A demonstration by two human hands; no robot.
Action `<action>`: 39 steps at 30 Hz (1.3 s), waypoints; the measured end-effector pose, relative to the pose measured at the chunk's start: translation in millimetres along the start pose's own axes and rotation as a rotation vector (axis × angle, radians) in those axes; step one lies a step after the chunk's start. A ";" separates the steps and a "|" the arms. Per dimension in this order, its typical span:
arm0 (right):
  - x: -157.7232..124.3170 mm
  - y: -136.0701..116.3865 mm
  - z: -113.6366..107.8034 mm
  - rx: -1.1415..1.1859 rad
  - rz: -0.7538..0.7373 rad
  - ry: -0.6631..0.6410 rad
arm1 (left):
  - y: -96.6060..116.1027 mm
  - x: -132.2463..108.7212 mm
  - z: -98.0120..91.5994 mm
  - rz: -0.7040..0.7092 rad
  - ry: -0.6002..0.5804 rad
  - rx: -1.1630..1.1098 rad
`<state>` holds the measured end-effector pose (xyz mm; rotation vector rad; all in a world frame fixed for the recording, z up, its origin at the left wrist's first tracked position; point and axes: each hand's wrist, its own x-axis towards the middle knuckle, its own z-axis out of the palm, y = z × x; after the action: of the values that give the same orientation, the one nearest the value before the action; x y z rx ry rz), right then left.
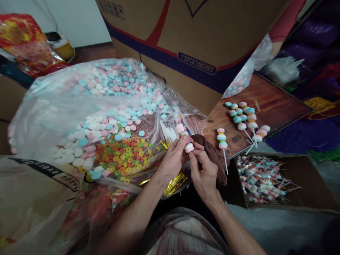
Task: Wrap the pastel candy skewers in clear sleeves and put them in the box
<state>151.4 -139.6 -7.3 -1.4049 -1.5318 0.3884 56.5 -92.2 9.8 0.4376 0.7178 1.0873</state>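
Both my hands are together over the table edge, fingers closed round one marshmallow candy skewer (pixel 188 147). My left hand (pixel 174 157) grips its middle, a pale pink candy showing above the fingers, partly under clear printed film. At its near end my right hand (pixel 204 170) pinches close to a white and pink candy; the stick is hidden. White sticks (pixel 168 131) lie just beyond my left hand. Gold twist ties (pixel 175 184) are below it. To the left are ring gummies (pixel 124 154) and loose pastel marshmallow candies (pixel 111 124) on a clear plastic bag (pixel 53 102).
Finished-looking candy skewers (pixel 222 138) lie on the wooden table (pixel 278 101) to the right. Below, an open cardboard box (pixel 310 180) holds many wrapped skewers. A large carton (pixel 170 67) stands behind. A brown cloth (pixel 220 168) lies beside my right hand. Another person's pink sleeve (pixel 288 21) shows at upper right.
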 end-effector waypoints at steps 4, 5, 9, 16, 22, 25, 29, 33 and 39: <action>7.5 -2.6 1.0 0.007 -0.022 0.036 | 2.6 -2.4 -5.9 -0.049 -0.035 0.032; 7.9 -2.7 0.5 0.003 -0.029 0.028 | 5.1 -2.8 -7.0 -0.075 -0.057 0.044; 5.3 -0.8 -3.5 -0.028 -0.019 -0.020 | 17.1 0.2 -9.8 -0.077 -0.026 0.062; -1.0 3.8 -5.2 -0.037 -0.036 -0.085 | 20.9 10.3 -8.5 0.151 0.092 0.073; 1.3 2.6 4.5 -0.050 -0.036 -0.048 | 5.6 6.9 -5.4 0.099 0.049 0.066; 7.0 -1.6 10.4 -0.011 -0.010 -0.017 | 3.1 5.0 -4.3 0.100 0.076 0.059; 12.7 -3.8 12.7 0.094 0.057 -0.036 | 7.4 2.3 -4.0 0.075 0.069 0.054; 11.4 2.5 8.8 0.146 0.157 -0.032 | 7.1 2.4 -6.1 0.028 0.090 0.060; 8.9 7.7 5.0 0.144 0.219 -0.008 | -0.4 3.2 -11.7 0.174 0.263 0.230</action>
<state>153.2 -127.7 -11.7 -1.4619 -1.3325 0.6258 49.2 -89.7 0.4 0.5675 1.0587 1.2454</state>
